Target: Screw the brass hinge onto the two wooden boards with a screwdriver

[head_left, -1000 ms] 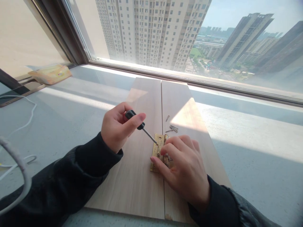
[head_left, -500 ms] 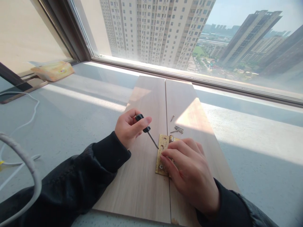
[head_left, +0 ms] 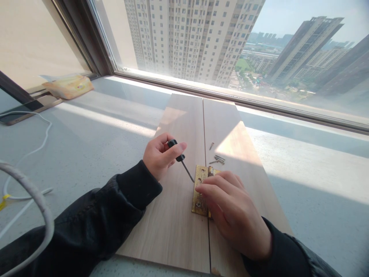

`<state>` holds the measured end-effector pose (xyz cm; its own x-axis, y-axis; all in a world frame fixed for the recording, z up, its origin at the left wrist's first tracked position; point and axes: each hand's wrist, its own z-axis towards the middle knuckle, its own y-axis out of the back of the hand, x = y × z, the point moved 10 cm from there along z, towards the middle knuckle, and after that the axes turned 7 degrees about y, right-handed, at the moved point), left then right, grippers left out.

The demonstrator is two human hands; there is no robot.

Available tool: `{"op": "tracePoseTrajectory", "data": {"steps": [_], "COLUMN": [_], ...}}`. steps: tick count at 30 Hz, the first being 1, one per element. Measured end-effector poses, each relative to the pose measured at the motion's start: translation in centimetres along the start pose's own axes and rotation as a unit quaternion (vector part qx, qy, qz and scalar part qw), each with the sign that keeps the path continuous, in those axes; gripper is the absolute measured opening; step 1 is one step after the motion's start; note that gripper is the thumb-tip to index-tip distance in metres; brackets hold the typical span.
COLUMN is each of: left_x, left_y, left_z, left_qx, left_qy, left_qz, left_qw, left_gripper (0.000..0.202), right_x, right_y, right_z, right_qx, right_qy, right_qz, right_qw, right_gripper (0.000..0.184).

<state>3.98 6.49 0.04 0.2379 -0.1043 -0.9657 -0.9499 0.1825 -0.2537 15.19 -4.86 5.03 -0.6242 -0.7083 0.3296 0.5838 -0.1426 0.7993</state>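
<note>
My left hand (head_left: 161, 156) is closed round the black handle of a screwdriver (head_left: 180, 158). Its thin shaft slants down to the right, and the tip is at the left edge of a brass hinge (head_left: 199, 209). The hinge lies open across the seam between two pale wooden boards (head_left: 170, 215), and a screw (head_left: 198, 204) sits in a lower hole of its left leaf. Over the right leaf, my right hand (head_left: 233, 211) is closed, fingertips together at the hinge's middle. Whatever the fingertips pinch is hidden.
Several loose screws (head_left: 219, 159) lie on the right board beyond the hinge, one screw (head_left: 211, 146) apart. A thick white cable (head_left: 43, 207) loops at the left. A phone (head_left: 31, 109) and a yellow packet (head_left: 69, 87) are by the window frame.
The view has shifted slightly. My right thumb has drawn back under the fingers, so more of the hinge's lower part shows. The screwdriver stays at the hinge's left edge.
</note>
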Motion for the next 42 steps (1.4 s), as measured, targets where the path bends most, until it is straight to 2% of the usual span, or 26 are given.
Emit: {"op": "tracePoseTrajectory", "data": {"steps": [8,12,25,32,38,42], "left_x": [-0.3,-0.3,0.1,0.0,0.1,0.4], "left_y": [0.0,-0.1,0.0,-0.1,0.0,0.0], "left_z": [-0.4,-0.3,-0.1,-0.1,-0.1,0.1], "left_qx": [-0.028,-0.025,-0.012,-0.022,-0.017,0.004], "left_qy": [0.009,0.014,0.016,0.021,0.02,0.019], "left_qz": [-0.008,-0.01,-0.005,-0.011,-0.006,0.0], "left_qw": [1.0,1.0,1.0,0.999,1.0,1.0], "left_gripper": [0.034,0.034,0.034,0.034,0.035,0.034], "right_x": [0.0,-0.1,-0.5,-1.2,-1.4,-2.3], "right_y": [-0.3,-0.6,-0.1,0.4,1.1,1.5], "right_z": [0.2,0.2,-0.1,0.0,-0.1,-0.2], "right_qx": [0.024,0.036,0.0,-0.01,-0.045,-0.071], "right_qy": [0.01,0.008,-0.017,-0.043,-0.036,-0.057], "right_qz": [0.055,0.073,0.064,-0.043,-0.007,0.017], "right_qw": [0.998,0.997,0.998,0.998,0.998,0.996], "right_gripper": [0.022,0.022,0.026,0.007,0.006,0.007]}}
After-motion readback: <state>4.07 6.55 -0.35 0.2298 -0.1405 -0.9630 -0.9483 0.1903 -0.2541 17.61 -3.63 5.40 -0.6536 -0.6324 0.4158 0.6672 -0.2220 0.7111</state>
